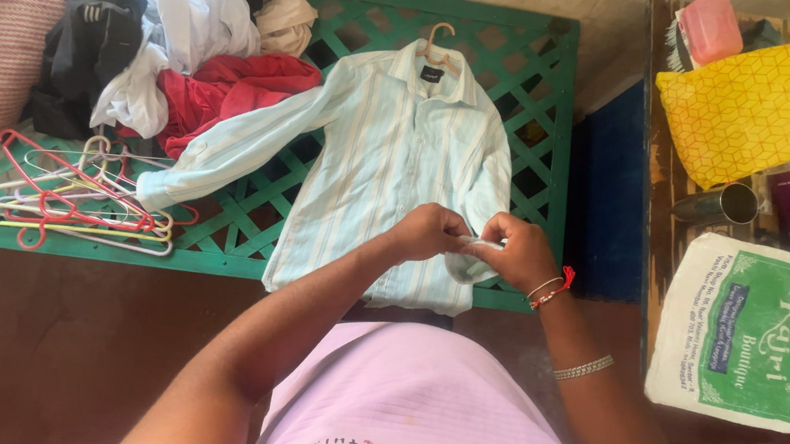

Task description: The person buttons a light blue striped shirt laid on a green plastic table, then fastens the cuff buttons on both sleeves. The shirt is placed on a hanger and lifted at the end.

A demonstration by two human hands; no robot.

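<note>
Striped pale shirt [391,164] lies flat on hanger [438,45] atop green lattice bed [534,81]. I see left hand [430,232] and right hand [517,253] both pinched shut on cuff [470,261] near hem. Fingertips hidden; hanger mostly under collar. Clothes pile [161,45], loose hangers [79,196] left.

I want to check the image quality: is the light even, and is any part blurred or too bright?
Head view: soft daylight, no hard shadows; the shirt is sharp and well lit; both hands, left and right, at the cuff are slightly soft; the yellow bag is very bright, nearly overexposed; the floor is dark; edges bend a little from the wide lens.
</note>
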